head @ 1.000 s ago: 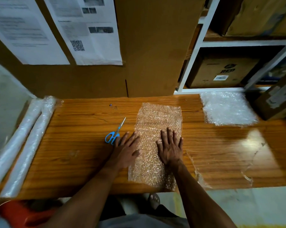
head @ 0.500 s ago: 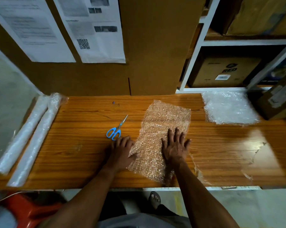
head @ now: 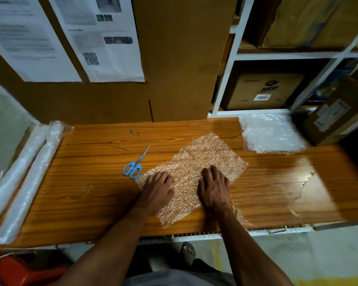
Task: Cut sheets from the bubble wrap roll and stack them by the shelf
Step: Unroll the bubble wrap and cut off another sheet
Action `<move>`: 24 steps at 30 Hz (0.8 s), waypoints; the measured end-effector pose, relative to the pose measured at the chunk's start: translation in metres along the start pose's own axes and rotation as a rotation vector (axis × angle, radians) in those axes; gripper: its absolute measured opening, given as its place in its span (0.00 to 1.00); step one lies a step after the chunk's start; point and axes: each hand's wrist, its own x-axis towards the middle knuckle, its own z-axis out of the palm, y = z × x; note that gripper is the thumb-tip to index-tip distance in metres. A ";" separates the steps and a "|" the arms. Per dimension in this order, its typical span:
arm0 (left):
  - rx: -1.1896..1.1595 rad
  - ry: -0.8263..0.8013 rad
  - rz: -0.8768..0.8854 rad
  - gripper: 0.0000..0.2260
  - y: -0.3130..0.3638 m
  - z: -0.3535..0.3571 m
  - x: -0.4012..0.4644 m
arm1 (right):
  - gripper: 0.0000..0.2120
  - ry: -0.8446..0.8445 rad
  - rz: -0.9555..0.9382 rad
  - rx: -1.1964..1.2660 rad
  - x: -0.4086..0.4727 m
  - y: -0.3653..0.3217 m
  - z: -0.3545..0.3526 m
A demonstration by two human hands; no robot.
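Pressing both hands on the cut sheet (head: pixel 196 162), skewed on the desk (head: pixel 87 182), the left hand (head: pixel 158 187) curls while the right hand (head: pixel 214 187) lies flat. Sliding it should go best kept flat toward the stack (head: pixel 271 134) by the shelf (head: pixel 225 112).

A wooden table (head: pixel 87 203) carries blue scissors (head: pixel 133 167), a bubble-wrap sheet (head: pixel 204 159), a sheet stack (head: pixel 271 134) — and two rolls (head: pixel 27 178).

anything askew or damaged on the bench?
Two things. The cut sheet under both hands lies at an angle to the table edge, unlike the stack by the shelf. On the table's right end, a clear film looks torn and peeling. Scissors lie shut, apart from the sheet.
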 end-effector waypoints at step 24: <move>-0.020 0.109 -0.682 0.14 -0.070 -0.010 0.011 | 0.37 0.018 0.077 -0.138 0.002 -0.004 -0.005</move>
